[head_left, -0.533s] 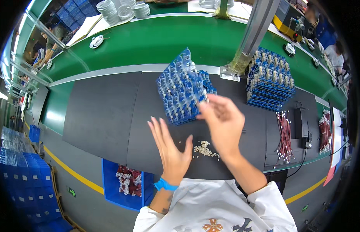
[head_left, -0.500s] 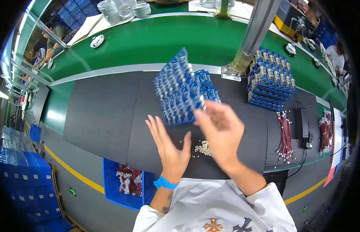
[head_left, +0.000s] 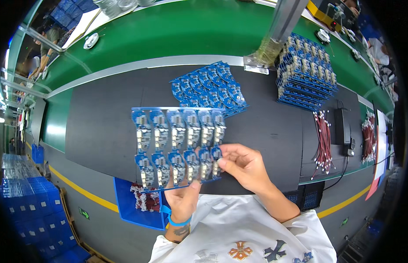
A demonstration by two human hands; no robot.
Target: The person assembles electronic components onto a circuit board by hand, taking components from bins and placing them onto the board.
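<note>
The black worktop (head_left: 103, 118) extends along the near side of a green belt (head_left: 186, 37). Above the worktop's near part, in front of the person, is the held circuit-board panel (head_left: 167, 155), blue, two rows of six boards. Its long axis runs left to right; populated face toward the camera, plain rail edge pointing away from the person. Further blue panels (head_left: 208, 85) lie askew just beyond it. Left hand (head_left: 182, 204): gripping the near edge, thumb on top, fingers partly hidden beneath. Right hand (head_left: 245, 168): thumb and forefinger pinching the right edge. Compared with the earlier frame, the panel has turned from a steep tilt to face the camera and come nearer the person; the left hand, then apart from it, now grips it. White labels (head_left: 57, 202) on the blue crates (head_left: 28, 228), lower left: print too small to read.
</note>
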